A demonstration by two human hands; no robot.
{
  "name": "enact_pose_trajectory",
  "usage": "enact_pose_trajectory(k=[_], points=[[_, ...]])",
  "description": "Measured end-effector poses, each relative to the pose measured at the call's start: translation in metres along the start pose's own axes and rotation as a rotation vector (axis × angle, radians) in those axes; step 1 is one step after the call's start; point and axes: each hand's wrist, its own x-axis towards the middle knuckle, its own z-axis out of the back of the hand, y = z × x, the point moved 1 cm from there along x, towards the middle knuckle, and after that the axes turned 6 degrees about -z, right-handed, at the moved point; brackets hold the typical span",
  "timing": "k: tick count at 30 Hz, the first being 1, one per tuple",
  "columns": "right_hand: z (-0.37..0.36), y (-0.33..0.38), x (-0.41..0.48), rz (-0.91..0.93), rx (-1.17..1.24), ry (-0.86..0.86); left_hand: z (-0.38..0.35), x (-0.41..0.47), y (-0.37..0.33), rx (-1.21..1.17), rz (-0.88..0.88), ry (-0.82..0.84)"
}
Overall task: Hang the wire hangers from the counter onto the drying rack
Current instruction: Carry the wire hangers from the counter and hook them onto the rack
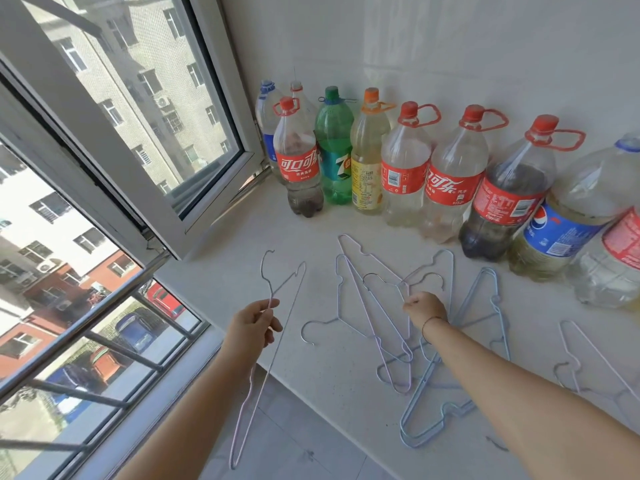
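My left hand (255, 325) pinches a pale pink wire hanger (287, 308) by its neck, lifted off the counter with its hook pointing up and its body hanging below my forearm. My right hand (424, 306) rests on a pile of several blue and lilac wire hangers (391, 344) on the white counter (225, 271), fingers curled round the neck of one hanger (403, 284) in the pile. One more pale hanger (588, 355) lies apart at the right. No drying rack is in view.
A row of several large plastic drink bottles (405, 168) stands along the tiled back wall. An inward-opened window sash (194, 188) juts over the counter's left end. Metal window bars (114, 306) run along the left. Tiled floor (304, 427) lies below the counter edge.
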Motion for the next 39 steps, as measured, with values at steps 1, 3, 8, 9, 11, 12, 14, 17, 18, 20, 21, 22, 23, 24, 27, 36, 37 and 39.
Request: enact_pose_trajectory(k=[1,3,8,9,11,12,14,17,18,20,21,22,23,24,27,36,37,39], points=[[0.000,0.000,0.001,0.004,-0.032,0.001,-0.001,-0.001,0.001,-0.014,0.018,-0.002],[-0.001,-0.001,0.003,0.003,-0.085,-0.015,-0.002,-0.003,0.003,-0.046,0.040,0.003],[-0.004,-0.005,0.003,-0.020,-0.157,-0.060,-0.002,-0.005,0.004,-0.068,0.067,0.029],[-0.005,-0.006,0.004,-0.015,-0.159,-0.068,-0.001,-0.005,0.004,-0.067,0.071,0.035],[-0.003,-0.008,0.005,0.001,-0.135,-0.078,-0.001,-0.006,0.004,-0.068,0.076,0.042],[-0.002,-0.008,0.005,0.006,-0.107,-0.082,0.000,-0.006,0.004,-0.068,0.078,0.044],[0.001,-0.007,0.003,0.003,-0.034,-0.098,0.000,-0.007,0.002,-0.077,0.076,0.046],[0.011,0.002,-0.005,0.021,0.087,-0.157,-0.002,-0.007,-0.002,-0.096,0.069,0.056],[0.015,0.006,-0.009,0.028,0.133,-0.176,-0.003,-0.007,-0.004,-0.094,0.064,0.059],[0.026,0.014,-0.014,0.028,0.242,-0.211,-0.003,-0.006,-0.008,-0.082,0.054,0.066],[0.032,0.017,-0.016,0.022,0.323,-0.209,-0.003,-0.006,-0.010,-0.078,0.049,0.071],[0.037,0.019,-0.019,0.012,0.424,-0.189,-0.003,-0.006,-0.012,-0.078,0.043,0.077],[0.042,0.020,-0.023,0.007,0.524,-0.161,-0.003,-0.006,-0.014,-0.081,0.038,0.083],[0.047,0.022,-0.028,0.018,0.607,-0.133,-0.004,-0.006,-0.018,-0.092,0.033,0.091],[0.057,0.026,-0.048,0.094,0.733,-0.051,-0.010,-0.009,-0.028,-0.159,0.025,0.110],[0.072,0.035,-0.094,0.221,0.917,0.056,-0.049,-0.038,-0.060,-0.338,-0.015,0.170],[0.075,0.035,-0.098,0.222,0.930,0.058,-0.051,-0.042,-0.062,-0.348,-0.014,0.176],[0.077,0.033,-0.108,0.234,0.956,0.100,-0.057,-0.049,-0.066,-0.365,-0.014,0.188]])
